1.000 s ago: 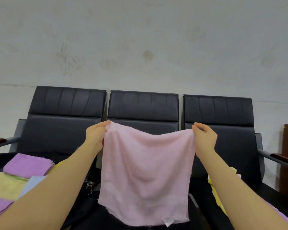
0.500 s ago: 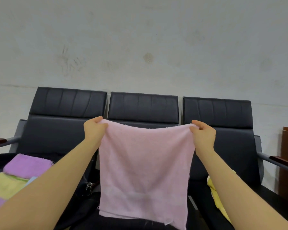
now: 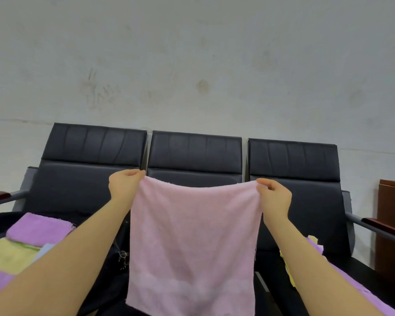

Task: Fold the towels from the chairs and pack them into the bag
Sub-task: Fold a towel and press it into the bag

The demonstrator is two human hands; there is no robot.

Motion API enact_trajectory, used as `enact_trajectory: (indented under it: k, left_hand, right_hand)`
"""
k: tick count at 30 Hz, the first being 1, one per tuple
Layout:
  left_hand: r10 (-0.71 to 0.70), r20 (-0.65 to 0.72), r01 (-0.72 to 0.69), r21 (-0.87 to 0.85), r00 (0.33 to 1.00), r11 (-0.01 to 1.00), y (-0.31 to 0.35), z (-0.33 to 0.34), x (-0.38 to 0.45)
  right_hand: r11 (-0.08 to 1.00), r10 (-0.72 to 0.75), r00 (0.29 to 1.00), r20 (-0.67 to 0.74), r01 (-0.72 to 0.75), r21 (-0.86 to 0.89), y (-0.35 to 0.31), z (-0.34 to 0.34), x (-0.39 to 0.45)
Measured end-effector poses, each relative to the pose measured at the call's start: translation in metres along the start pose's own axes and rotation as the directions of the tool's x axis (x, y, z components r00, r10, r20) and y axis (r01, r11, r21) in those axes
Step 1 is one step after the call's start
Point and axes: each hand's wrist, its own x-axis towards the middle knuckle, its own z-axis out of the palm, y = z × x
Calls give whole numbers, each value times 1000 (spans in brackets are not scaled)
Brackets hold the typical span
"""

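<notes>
i see left hand point(image 3: 126, 185) and right hand point(image 3: 274, 197) each pinching a top corner of pink towel point(image 3: 192, 242), hanging flat, likely squared for folding.

So the pale pink square terry towel point(image 3: 193, 242) hangs fully spread out in the air in front of the middle one of three black padded chairs point(image 3: 194, 153), top edge sagging a bit in the middle. Its two top corners are pinched, one by the left hand point(image 3: 123, 187) and one by the right hand point(image 3: 274, 198). On the left seat lies a folded purple towel point(image 3: 38, 229) on top of a flat yellow towel point(image 3: 9, 256). More yellow and purple towels point(image 3: 315, 244) lie on the right seat. The bag isn't clearly visible.
</notes>
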Motion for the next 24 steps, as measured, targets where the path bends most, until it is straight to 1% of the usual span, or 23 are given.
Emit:
enact_trajectory:
  k: [3,5,10,13,15,18,21,24]
  left_hand:
    - [-60,-25,56,-126,998,990,0,-4,-2]
    - [-100,1,98,-212,995,972,3,-4,-6]
    - [-124,37,129,-274,992,953,10,-2,-13]
    - [-118,48,127,-277,992,952,11,-1,-10]
    - [-82,48,90,-205,995,975,8,0,-7]
    - [25,45,-26,5,999,1000,3,1,-4]
    - [94,89,-111,200,992,973,-3,3,-4]
    - [147,149,-192,351,978,916,-15,3,1]
  right_hand:
    - [973,90,996,2,-89,214,-6,-6,-11]
    - [955,107,994,7,-105,278,-10,-10,-16]
    - [938,154,988,13,-150,313,-18,-15,-19]
    - [949,124,992,11,-122,291,-19,-19,-20]
    - [979,46,999,-1,-44,200,-15,-21,-18]
    - [993,-112,994,-3,112,-46,-4,-21,-15]
    - [958,-187,982,20,187,-217,4,-23,-12]
    - [929,-214,977,12,207,-306,14,-24,-7]
